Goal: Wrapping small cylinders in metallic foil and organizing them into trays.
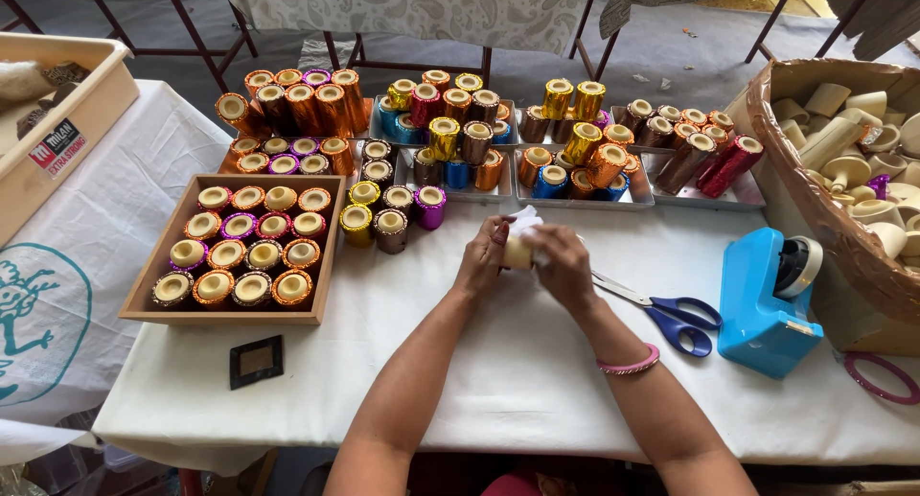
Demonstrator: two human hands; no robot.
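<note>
At the middle of the frame, both hands meet over a white tablecloth (517,362). The left hand (482,258) and the right hand (558,262) together grasp a small cream-coloured cylinder (518,252), which sits upright between them, pinched from either side by the fingers. A scrap of white paper or tape (524,218) sticks up just above the cylinder, touching the fingertips. A pink bangle (629,365) circles the right wrist.

Just right of the right hand lie blue-handled scissors (671,316), and beside them, further right, a blue tape dispenser (767,304). At the right edge stands a basket (815,208) of unwrapped cream pieces. Across the upper centre, metal trays (640,201) hold foil-wrapped cylinders in gold, orange, blue and magenta. At left centre a wooden tray (158,266) carries rows of shorter wrapped holders, with a small black frame (256,361) below it.
</note>
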